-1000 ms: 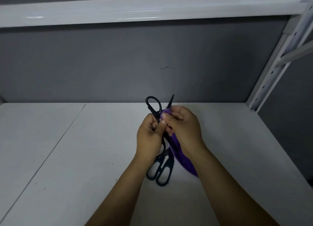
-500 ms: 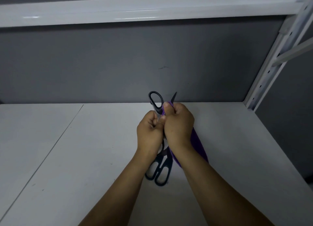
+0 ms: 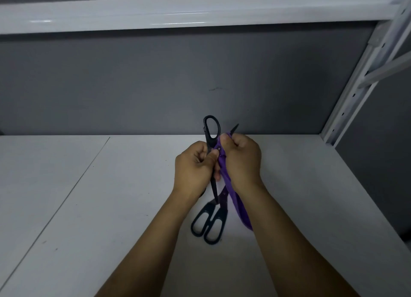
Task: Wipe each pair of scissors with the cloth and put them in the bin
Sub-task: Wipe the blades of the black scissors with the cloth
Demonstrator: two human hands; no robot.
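Scissors (image 3: 208,143) — between left fingers (image 3: 200,159) and cloth (image 3: 225,173) under right fingers (image 3: 240,141)

Colour reference
Held scissors (image 3: 208,141) and lying scissors (image 3: 211,217): black. Cloth (image 3: 238,207): purple. Shelf (image 3: 89,207): white. Wall (image 3: 155,85): grey.

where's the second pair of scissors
Head view, centre: the spare scissors lie on the table, below the left hand and right hand, beside the hanging cloth.
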